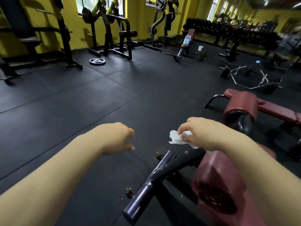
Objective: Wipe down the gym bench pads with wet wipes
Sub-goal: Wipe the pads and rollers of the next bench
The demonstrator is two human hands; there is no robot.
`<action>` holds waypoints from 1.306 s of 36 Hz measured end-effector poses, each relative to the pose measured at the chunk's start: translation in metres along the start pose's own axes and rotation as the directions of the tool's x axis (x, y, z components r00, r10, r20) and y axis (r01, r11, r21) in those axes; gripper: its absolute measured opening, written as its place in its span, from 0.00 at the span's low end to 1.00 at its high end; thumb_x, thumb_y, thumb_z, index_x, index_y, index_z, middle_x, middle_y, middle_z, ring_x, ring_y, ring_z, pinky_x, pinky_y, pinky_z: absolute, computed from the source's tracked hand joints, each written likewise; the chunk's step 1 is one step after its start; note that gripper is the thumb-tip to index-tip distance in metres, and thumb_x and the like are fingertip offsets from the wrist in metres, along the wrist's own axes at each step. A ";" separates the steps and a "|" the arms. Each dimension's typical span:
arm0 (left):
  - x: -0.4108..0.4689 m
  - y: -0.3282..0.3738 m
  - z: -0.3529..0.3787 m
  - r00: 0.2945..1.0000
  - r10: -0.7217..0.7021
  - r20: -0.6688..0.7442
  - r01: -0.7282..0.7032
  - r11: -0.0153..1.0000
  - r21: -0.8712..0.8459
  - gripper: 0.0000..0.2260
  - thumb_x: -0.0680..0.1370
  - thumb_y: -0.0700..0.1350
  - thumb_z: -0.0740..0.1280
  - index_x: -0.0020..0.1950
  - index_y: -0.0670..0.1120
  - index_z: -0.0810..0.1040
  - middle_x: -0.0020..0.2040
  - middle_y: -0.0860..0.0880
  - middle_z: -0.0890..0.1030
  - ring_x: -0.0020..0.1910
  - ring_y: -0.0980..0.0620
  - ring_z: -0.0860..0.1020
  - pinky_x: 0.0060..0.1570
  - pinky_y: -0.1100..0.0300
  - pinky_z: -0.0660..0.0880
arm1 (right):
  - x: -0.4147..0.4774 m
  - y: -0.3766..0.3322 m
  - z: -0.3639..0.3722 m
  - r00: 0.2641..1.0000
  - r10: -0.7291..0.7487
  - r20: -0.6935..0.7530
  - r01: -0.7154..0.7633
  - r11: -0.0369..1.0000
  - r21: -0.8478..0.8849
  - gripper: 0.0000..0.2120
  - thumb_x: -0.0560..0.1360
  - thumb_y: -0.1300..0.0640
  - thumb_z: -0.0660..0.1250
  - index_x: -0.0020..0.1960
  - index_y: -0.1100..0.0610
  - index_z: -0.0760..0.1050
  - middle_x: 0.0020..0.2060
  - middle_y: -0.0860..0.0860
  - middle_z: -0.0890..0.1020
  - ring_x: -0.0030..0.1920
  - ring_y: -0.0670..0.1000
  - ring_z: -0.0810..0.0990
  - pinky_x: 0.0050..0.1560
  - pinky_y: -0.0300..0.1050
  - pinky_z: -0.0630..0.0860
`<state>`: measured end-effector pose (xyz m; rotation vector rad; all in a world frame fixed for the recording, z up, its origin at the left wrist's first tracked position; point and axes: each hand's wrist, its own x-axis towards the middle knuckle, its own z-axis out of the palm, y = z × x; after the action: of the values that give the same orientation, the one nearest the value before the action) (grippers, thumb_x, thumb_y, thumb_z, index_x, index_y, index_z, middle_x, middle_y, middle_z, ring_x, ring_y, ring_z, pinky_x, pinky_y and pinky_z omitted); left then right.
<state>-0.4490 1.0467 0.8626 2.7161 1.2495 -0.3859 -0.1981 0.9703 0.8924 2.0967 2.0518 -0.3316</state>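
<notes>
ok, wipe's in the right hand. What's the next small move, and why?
Probably draw the right hand back and down so the wipe lands flat on the maroon pad under the forearm. The wipe is bunched in the fingers and most of it hangs past the pad's end, above the floor. The left hand is empty, loosely curled, and not needed yet.

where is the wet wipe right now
In the head view, right of centre: the wet wipe is bunched in the right hand, held over the near maroon bench pad.
</notes>
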 end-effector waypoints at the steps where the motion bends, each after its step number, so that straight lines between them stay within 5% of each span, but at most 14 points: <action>1: 0.001 -0.016 -0.003 1.000 0.003 -0.003 -0.003 1.000 -0.001 0.19 0.77 0.60 0.61 0.66 0.56 0.69 0.63 0.54 0.74 0.62 0.52 0.72 0.55 0.57 0.72 | 0.010 -0.012 -0.002 1.000 0.007 0.006 -0.007 1.000 0.001 0.11 0.78 0.46 0.56 0.56 0.37 0.73 0.48 0.41 0.71 0.45 0.48 0.78 0.47 0.48 0.76; 8: 0.016 -0.118 -0.009 0.999 0.027 0.036 -0.028 0.999 0.036 0.18 0.76 0.61 0.62 0.63 0.57 0.71 0.60 0.54 0.75 0.59 0.50 0.75 0.55 0.53 0.74 | 0.076 -0.084 -0.008 0.997 0.028 0.078 -0.033 0.998 0.060 0.10 0.77 0.46 0.55 0.51 0.36 0.73 0.45 0.42 0.72 0.37 0.52 0.83 0.41 0.50 0.78; 13: 0.044 -0.159 -0.013 0.993 0.042 0.106 -0.050 0.996 0.079 0.17 0.75 0.61 0.63 0.61 0.55 0.71 0.59 0.52 0.74 0.57 0.48 0.75 0.54 0.52 0.74 | 0.107 -0.104 -0.013 0.995 0.035 0.093 -0.042 0.997 0.069 0.10 0.79 0.48 0.55 0.55 0.39 0.74 0.49 0.44 0.72 0.29 0.40 0.75 0.36 0.42 0.71; 17: 0.080 -0.177 -0.026 0.989 0.102 0.103 -0.111 0.990 0.086 0.17 0.75 0.61 0.63 0.59 0.54 0.72 0.57 0.51 0.75 0.56 0.46 0.75 0.53 0.51 0.75 | 0.133 -0.095 -0.018 0.988 0.098 0.119 -0.107 0.992 0.068 0.10 0.78 0.47 0.56 0.56 0.38 0.74 0.50 0.42 0.72 0.47 0.46 0.77 0.48 0.47 0.75; 26: 0.199 -0.200 -0.064 0.974 0.214 0.071 -0.221 0.967 0.127 0.19 0.74 0.61 0.64 0.61 0.55 0.73 0.57 0.53 0.76 0.56 0.48 0.75 0.53 0.53 0.74 | 0.219 -0.050 -0.038 0.972 0.225 0.072 -0.233 0.961 0.146 0.11 0.77 0.43 0.54 0.54 0.38 0.73 0.48 0.45 0.78 0.45 0.51 0.82 0.48 0.49 0.77; 33: 0.316 -0.204 -0.114 0.943 0.325 0.067 -0.331 0.931 0.154 0.20 0.74 0.62 0.64 0.62 0.56 0.72 0.58 0.54 0.76 0.56 0.49 0.76 0.55 0.53 0.75 | 0.284 0.001 -0.061 0.940 0.341 -0.027 -0.322 0.910 0.262 0.10 0.77 0.49 0.58 0.54 0.39 0.75 0.47 0.42 0.72 0.48 0.46 0.76 0.46 0.45 0.75; 42: 0.435 -0.193 -0.142 0.869 0.488 0.083 -0.495 0.861 0.112 0.19 0.74 0.62 0.64 0.62 0.56 0.72 0.58 0.55 0.76 0.56 0.51 0.75 0.55 0.53 0.74 | 0.327 0.058 -0.091 0.839 0.543 -0.040 -0.472 0.762 0.444 0.11 0.73 0.51 0.63 0.54 0.42 0.75 0.48 0.40 0.77 0.49 0.44 0.77 0.51 0.47 0.76; 47: 0.505 -0.181 -0.150 0.801 0.588 0.113 -0.599 0.792 0.119 0.19 0.74 0.62 0.64 0.62 0.57 0.72 0.59 0.55 0.76 0.57 0.51 0.75 0.55 0.52 0.74 | 0.355 0.085 -0.089 0.707 0.706 -0.048 -0.572 0.610 0.549 0.10 0.67 0.52 0.66 0.49 0.45 0.74 0.39 0.45 0.82 0.41 0.51 0.82 0.42 0.53 0.81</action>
<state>-0.2446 1.5647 0.8619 2.9901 0.2971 -0.4984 -0.1047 1.3335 0.8737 3.1812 1.1932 -0.5215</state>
